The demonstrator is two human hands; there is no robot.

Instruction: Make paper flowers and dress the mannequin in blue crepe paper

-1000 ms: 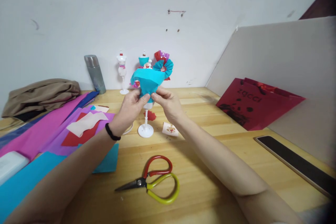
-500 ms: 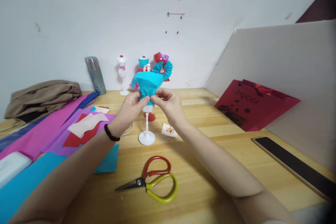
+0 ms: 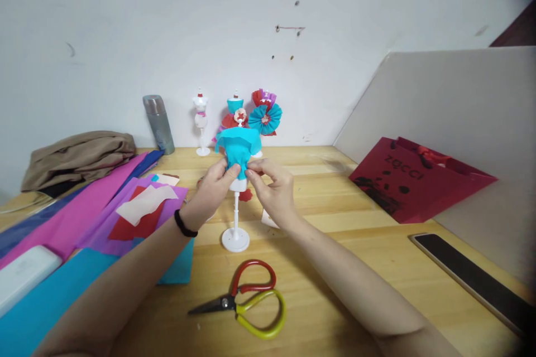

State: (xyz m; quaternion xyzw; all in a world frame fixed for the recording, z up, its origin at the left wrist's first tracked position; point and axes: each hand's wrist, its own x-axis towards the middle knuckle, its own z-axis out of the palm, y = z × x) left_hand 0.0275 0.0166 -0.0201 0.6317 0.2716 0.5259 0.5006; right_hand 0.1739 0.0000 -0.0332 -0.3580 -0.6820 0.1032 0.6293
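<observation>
A small white doll mannequin on a round stand [image 3: 235, 239] stands upright in the middle of the table. Turquoise crepe paper [image 3: 238, 148] wraps its torso, flaring at the top and gathered at the waist. My left hand [image 3: 214, 185] presses the gathered paper at the waist with its thumb in front, the other fingers partly hidden behind. On the other side my right hand [image 3: 272, 185] pinches the paper's lower edge between thumb and index finger. Scissors [image 3: 226, 303] with one red and one yellow handle lie in front of the stand.
Behind stand a bare white mannequin [image 3: 201, 117] and paper-dressed ones [image 3: 265, 119], with a flask [image 3: 159, 125] to their left. Coloured paper sheets [image 3: 104, 201] and brown cloth [image 3: 79, 159] lie left. A red gift bag [image 3: 412, 181] and a phone [image 3: 464, 279] are at right.
The paper's flared top now sits flatter and more evenly around the mannequin. My right hand has shifted slightly down the waist's right side. The whole view has moved a little.
</observation>
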